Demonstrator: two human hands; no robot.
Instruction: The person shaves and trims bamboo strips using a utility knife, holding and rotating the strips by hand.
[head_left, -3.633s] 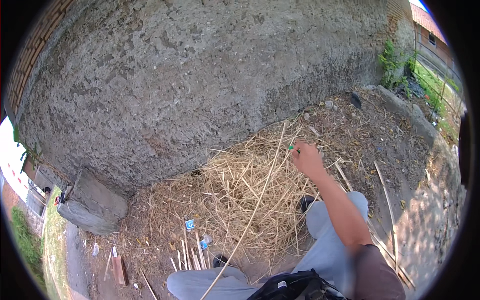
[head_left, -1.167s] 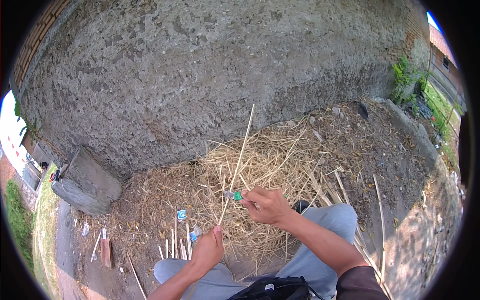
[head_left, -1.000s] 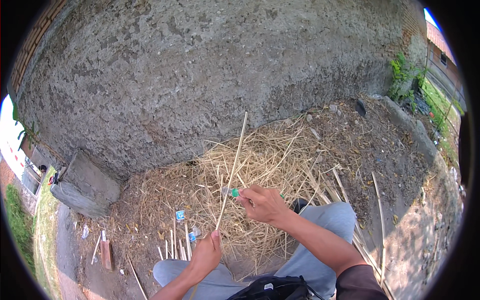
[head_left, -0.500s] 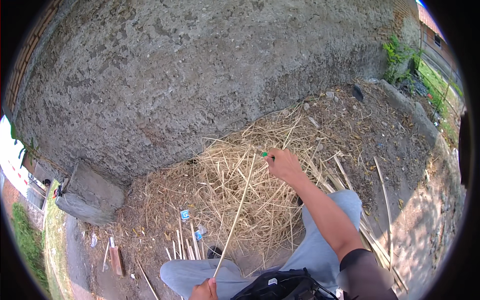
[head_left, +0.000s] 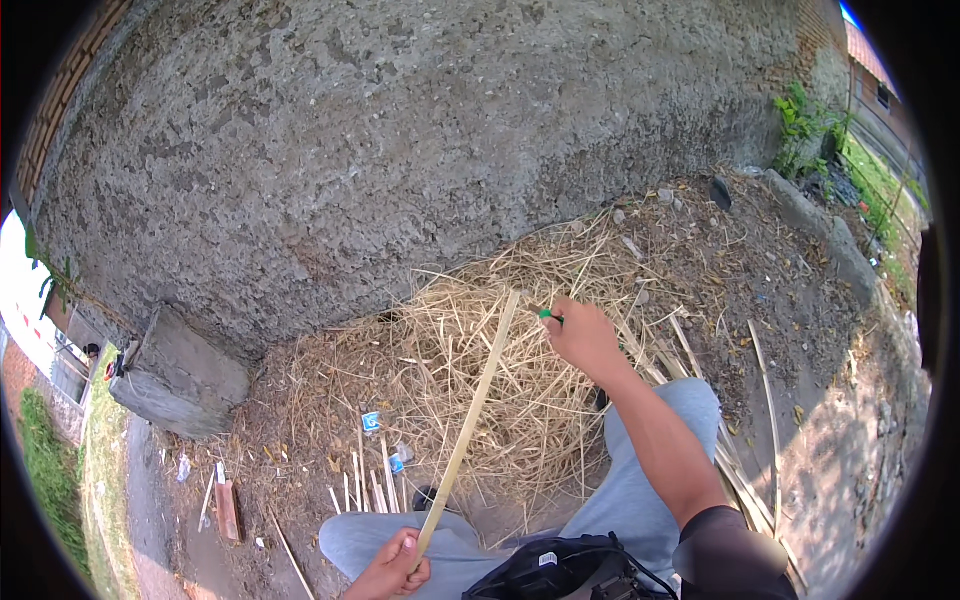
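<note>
My left hand is closed around the lower end of a long pale bamboo strip. The strip slants up and away from me, its wide face showing. Close to its far end, my right hand grips a small knife by a green handle. The short blade points left toward the strip's tip; whether it touches is too small to tell. Below the tip spreads a heap of thin bamboo shavings, between and beyond my knees.
A rough grey wall rises behind the heap. Several bamboo strips lie on the ground to the right and by my left knee. A concrete block stands at left, with a reddish wooden piece nearer me.
The strip has turned so that its broad face shows instead of its narrow edge. My left hand has come up further into view. My right hand has shifted slightly right and down with the knife.
</note>
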